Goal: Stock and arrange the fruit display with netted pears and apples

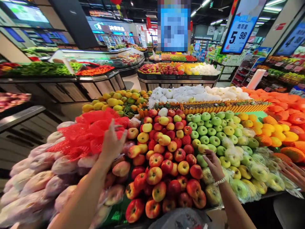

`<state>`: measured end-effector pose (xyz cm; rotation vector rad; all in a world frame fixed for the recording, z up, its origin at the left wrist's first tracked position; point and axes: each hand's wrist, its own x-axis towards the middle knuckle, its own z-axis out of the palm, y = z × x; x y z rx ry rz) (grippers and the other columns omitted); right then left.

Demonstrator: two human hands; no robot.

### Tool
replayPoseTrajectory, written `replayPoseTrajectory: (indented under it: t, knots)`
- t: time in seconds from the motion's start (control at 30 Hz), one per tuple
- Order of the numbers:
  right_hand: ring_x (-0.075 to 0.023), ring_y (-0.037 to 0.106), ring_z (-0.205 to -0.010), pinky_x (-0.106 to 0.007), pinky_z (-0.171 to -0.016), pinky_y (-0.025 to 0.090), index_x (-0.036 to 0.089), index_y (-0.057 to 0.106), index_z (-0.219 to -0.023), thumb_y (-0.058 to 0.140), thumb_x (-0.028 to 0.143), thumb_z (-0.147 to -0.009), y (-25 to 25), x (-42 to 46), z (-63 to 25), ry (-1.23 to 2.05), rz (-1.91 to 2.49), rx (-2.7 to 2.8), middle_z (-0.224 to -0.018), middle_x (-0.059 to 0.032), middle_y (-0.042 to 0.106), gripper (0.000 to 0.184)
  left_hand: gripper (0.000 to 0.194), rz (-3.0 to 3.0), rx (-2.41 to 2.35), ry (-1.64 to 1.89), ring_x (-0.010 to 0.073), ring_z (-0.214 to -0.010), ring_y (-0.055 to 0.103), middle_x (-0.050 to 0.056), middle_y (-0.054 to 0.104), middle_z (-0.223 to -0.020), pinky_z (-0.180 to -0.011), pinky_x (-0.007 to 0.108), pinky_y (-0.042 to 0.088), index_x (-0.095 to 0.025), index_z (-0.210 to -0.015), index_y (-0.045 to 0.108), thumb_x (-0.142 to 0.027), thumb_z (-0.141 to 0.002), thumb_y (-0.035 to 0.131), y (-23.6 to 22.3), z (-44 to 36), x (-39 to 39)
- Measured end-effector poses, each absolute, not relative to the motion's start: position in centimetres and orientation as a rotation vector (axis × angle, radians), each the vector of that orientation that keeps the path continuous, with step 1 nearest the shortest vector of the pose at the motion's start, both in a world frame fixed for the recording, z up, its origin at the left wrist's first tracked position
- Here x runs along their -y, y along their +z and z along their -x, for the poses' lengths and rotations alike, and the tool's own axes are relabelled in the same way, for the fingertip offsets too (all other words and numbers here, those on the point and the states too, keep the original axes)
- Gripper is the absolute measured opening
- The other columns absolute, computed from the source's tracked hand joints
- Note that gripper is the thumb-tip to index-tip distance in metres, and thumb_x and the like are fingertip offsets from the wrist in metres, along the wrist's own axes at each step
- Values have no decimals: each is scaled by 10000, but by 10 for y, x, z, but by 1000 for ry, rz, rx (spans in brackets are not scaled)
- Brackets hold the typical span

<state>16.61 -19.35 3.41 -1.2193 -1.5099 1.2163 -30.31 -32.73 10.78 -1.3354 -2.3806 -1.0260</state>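
Note:
My left hand [113,143] reaches over the heap of red foam fruit nets [88,130], fingers spread and touching or just above its right side. No fruit shows in that hand. Below and beside the nets lie pale pink fruits in clear wrapping [35,178]. On the right, my right hand [213,163], with a beaded bracelet [219,181] at its wrist, is at the left edge of the green apples [204,130]. Its fingers are bent but apart, close to a yellowish-green apple [203,148]; contact is unclear. Red and yellow apples [166,167] fill the space between both hands.
Another person's hand [292,173] is at the right edge by the bagged green apples [258,170]. Behind stand white-netted fruits [176,93] and a little orange fence [202,108]. Oranges [277,130] lie to the right, mangoes [114,101] at back left. Price screens [243,28] hang above.

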Motion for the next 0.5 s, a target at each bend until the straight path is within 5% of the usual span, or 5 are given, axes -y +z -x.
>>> replayPoseTrajectory:
  t: [0.1, 0.2, 0.5]
  knots:
    - [-268, 662, -817, -423, -810, 513, 244, 722, -935, 748, 595, -745, 25, 195, -155, 1043, 1283, 1834, -948, -78, 760, 399, 452, 1748, 2300, -1152, 294, -1201, 632, 132, 666, -1339, -1090, 488, 510, -180, -1356, 565, -434, -984, 537, 90, 215, 312]
    - [-285, 671, -797, -399, -763, 496, 250, 691, -819, 705, 564, -793, 9, 205, -150, 885, 1403, 2091, -827, -77, 737, 315, 394, 2215, 2167, -1081, 293, -1279, 600, 115, 685, -1340, -1141, 490, 478, -215, -1343, 620, -339, -976, 543, 74, 140, 288]
    - [-316, 714, -814, -403, -761, 521, 237, 704, -971, 864, 532, -630, -11, 240, -170, 915, 1525, 1996, -884, -80, 779, 479, 270, 2716, 2033, -845, 281, -1109, 665, 99, 745, -1185, -1021, 452, 541, -219, -1145, 734, -191, -931, 571, 38, 50, 227]
